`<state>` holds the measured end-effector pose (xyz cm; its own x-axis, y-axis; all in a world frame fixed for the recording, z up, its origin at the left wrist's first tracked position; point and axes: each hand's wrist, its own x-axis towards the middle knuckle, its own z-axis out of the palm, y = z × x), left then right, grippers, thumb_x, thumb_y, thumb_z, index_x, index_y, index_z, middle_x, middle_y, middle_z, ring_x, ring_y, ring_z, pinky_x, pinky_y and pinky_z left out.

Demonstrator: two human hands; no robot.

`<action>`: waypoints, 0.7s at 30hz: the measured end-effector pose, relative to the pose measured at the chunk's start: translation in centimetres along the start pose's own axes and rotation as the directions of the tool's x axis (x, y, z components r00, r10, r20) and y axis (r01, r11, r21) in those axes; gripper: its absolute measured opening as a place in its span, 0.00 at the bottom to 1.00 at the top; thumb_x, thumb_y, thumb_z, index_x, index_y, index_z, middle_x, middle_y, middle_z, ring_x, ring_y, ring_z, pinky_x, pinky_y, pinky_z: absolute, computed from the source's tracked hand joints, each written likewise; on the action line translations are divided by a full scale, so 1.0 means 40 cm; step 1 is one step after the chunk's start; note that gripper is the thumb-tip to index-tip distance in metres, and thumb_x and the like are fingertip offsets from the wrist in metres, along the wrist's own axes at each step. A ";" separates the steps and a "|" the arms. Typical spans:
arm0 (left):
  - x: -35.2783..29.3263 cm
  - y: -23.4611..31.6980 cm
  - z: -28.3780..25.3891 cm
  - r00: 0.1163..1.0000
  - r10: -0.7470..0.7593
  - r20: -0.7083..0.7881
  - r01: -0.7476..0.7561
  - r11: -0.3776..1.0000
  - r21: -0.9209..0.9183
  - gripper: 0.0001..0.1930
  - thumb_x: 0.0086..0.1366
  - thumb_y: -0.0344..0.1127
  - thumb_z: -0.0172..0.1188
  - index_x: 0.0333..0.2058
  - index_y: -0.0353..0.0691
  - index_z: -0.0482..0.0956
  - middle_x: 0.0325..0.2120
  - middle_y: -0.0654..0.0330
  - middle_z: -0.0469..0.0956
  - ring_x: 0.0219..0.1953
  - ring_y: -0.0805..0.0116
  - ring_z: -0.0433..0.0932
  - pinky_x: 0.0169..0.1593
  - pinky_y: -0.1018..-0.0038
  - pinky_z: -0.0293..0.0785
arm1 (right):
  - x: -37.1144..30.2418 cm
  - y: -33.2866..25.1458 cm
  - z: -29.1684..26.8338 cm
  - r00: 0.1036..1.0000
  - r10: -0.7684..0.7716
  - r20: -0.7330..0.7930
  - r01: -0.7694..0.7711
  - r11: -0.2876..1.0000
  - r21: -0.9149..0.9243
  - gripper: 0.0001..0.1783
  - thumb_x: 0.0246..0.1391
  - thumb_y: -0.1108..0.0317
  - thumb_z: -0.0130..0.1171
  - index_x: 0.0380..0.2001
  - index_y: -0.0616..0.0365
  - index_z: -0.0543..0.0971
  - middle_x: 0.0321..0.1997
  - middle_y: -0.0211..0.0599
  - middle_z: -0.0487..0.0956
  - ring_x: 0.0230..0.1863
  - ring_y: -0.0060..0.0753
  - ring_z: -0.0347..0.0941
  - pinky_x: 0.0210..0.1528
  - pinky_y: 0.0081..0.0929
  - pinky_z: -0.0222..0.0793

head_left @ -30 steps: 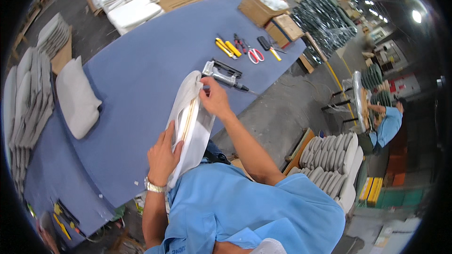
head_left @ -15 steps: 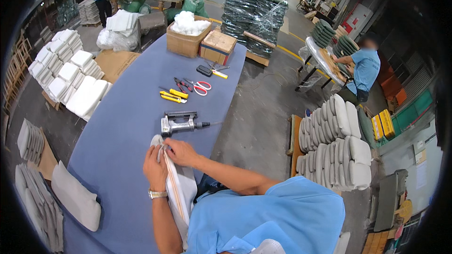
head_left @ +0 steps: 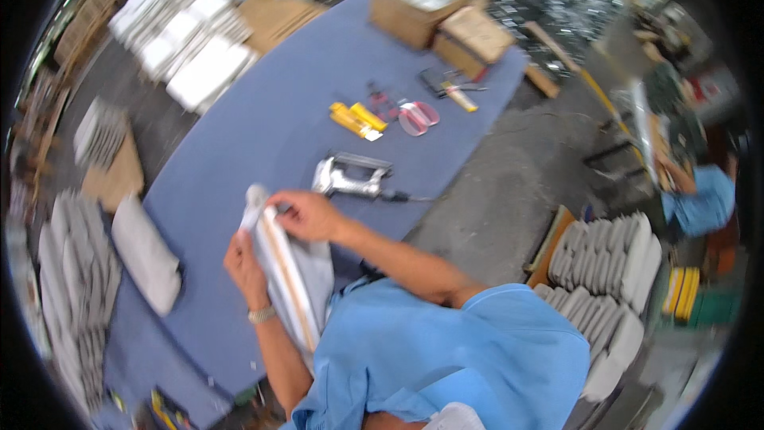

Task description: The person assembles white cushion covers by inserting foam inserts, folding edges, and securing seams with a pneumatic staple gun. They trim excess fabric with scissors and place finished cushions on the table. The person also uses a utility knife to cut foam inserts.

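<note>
A light grey cushion cover [head_left: 318, 271] with a white edge band and an orange-tan stripe lies slantwise between my hands, its near end against my blue shirt. My left hand [head_left: 246, 269], below a metal-banded watch, grips its left edge partway along. With bent fingers, my right hand [head_left: 309, 215] pinches the band near the narrow far end. Just beyond it, a silver staple gun [head_left: 354, 175] with a hose lies on the blue-covered table [head_left: 231, 127]. Motion blur hides the fine detail at my fingertips.
Further along lie yellow cutters [head_left: 356, 120], red-handled pliers [head_left: 383, 101] and scissors [head_left: 419, 118]. A carton [head_left: 402, 16] of white stuffing and a smaller box [head_left: 475, 40] stand at the far end. Grey cushions [head_left: 609, 263] are stacked at right, where a co-worker [head_left: 700, 199] stands by another table.
The whole view has swung and blurred. My left hand has slid nearer along the cover's edge, away from my right hand, which still holds near the far end.
</note>
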<state>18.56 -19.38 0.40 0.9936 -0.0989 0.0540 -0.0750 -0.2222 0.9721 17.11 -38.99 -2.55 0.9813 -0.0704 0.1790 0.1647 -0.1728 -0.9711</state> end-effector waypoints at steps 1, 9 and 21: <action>-0.009 -0.021 0.009 0.999 -0.006 -0.038 0.007 1.000 0.024 0.19 0.78 0.43 0.56 0.37 0.30 0.81 0.28 0.70 0.75 0.32 0.80 0.66 0.35 0.78 0.64 | -0.011 0.010 0.001 1.000 0.012 0.005 -0.012 1.000 0.017 0.18 0.58 0.65 0.62 0.52 0.52 0.81 0.43 0.44 0.84 0.33 0.37 0.84 0.39 0.32 0.80; -0.045 -0.017 0.020 0.978 -0.185 -0.097 0.173 0.977 -0.126 0.19 0.77 0.43 0.58 0.44 0.28 0.84 0.33 0.67 0.79 0.36 0.79 0.71 0.42 0.78 0.69 | -0.014 0.038 -0.167 0.962 0.114 0.248 -0.146 0.983 0.115 0.16 0.63 0.69 0.63 0.53 0.58 0.81 0.46 0.34 0.86 0.42 0.24 0.82 0.48 0.26 0.79; -0.161 0.147 -0.097 0.913 -0.158 -0.376 -0.039 0.883 -0.467 0.24 0.79 0.42 0.48 0.57 0.23 0.76 0.57 0.44 0.78 0.57 0.55 0.79 0.65 0.62 0.71 | -0.015 0.403 -0.656 0.870 0.211 -0.445 -0.445 0.724 -0.526 0.17 0.59 0.63 0.65 0.50 0.56 0.82 0.44 0.46 0.86 0.44 0.45 0.83 0.49 0.38 0.77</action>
<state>12.03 -16.30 6.63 0.9508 0.3092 -0.0185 -0.0661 0.2610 0.9631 16.56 -67.52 -14.17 0.8448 -0.5347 0.0208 -0.3695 -0.6111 -0.7000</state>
